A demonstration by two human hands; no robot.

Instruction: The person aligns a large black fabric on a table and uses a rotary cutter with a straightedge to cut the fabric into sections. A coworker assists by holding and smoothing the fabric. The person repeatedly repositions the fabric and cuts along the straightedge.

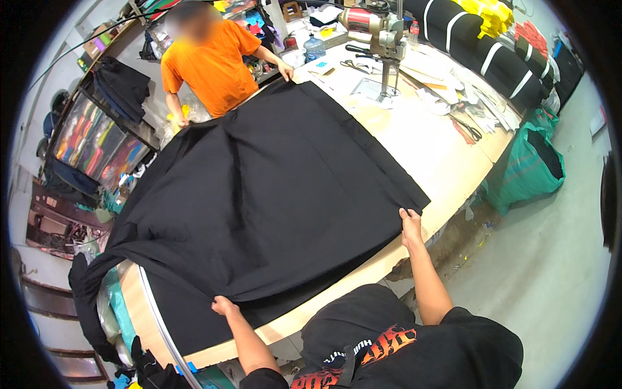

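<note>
A wide sheet of black fabric (pixel 278 175) spreads over the pale wooden table (pixel 447 159), with folds running through its middle and left part. My left hand (pixel 224 305) is closed on its near edge, toward the left. At the near right corner, my right hand (pixel 409 223) grips the same cloth. Between my hands the near edge sags, and another black layer shows beneath it. Across the table a person in an orange shirt (pixel 217 68) holds the far edge with both hands.
A cloth cutting machine (pixel 382 39) stands at the far right of the table, near scissors (pixel 355 65) and paper patterns (pixel 431 78). Black fabric rolls (pixel 479 45) lie behind. A green sack (pixel 528 168) sits on the floor at right. A metal rail (pixel 155 311) crosses the table's left end.
</note>
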